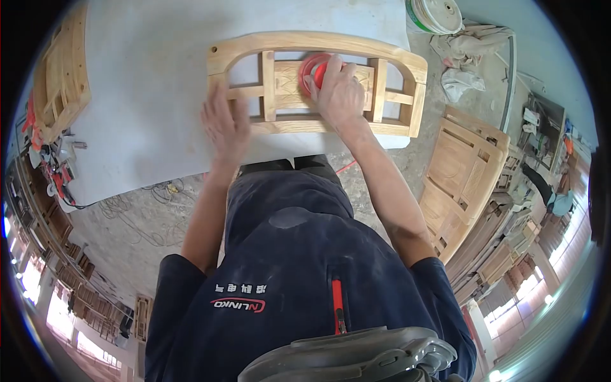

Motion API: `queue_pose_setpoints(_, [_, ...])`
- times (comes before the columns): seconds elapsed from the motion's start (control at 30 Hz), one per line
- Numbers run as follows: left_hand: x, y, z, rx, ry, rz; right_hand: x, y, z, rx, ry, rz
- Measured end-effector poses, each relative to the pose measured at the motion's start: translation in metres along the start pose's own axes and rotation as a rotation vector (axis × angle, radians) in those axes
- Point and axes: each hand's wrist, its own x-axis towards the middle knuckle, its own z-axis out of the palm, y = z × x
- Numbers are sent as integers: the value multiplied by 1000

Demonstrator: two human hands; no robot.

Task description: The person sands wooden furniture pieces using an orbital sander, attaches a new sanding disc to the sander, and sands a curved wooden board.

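Observation:
A pale wooden panel frame (312, 42), with a carved centre board (287, 95) and open slots, lies flat on the light-covered table. My right hand (344, 99) is closed around a round red sanding pad (310, 69), which rests over the upper middle of the carved board. At the frame's left end is my left hand (224, 124), a little blurred, its fingers stretched out over the left upright and holding nothing visible. Whether it presses on the wood I cannot tell.
Another wooden frame (62, 70) stands at the table's left edge, near tools (60, 169). Wooden panels (461, 169) lean on the right, below a white bucket (439, 15) and cloths (464, 48). Cables (130, 216) lie on the floor.

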Motion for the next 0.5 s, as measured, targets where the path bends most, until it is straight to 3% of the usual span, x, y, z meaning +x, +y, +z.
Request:
queue_pose_setpoints(0.03, [5, -20, 4, -62, 18, -183, 3, -9, 2, 15, 6, -9])
queue_pose_setpoints(0.23, [34, -63, 34, -259, -115, -430, 6, -50, 14, 20, -38, 38])
queue_pose_setpoints(0.5, [39, -71, 58, -310, -83, -463, -25, -62, 9, -104, -107, -19])
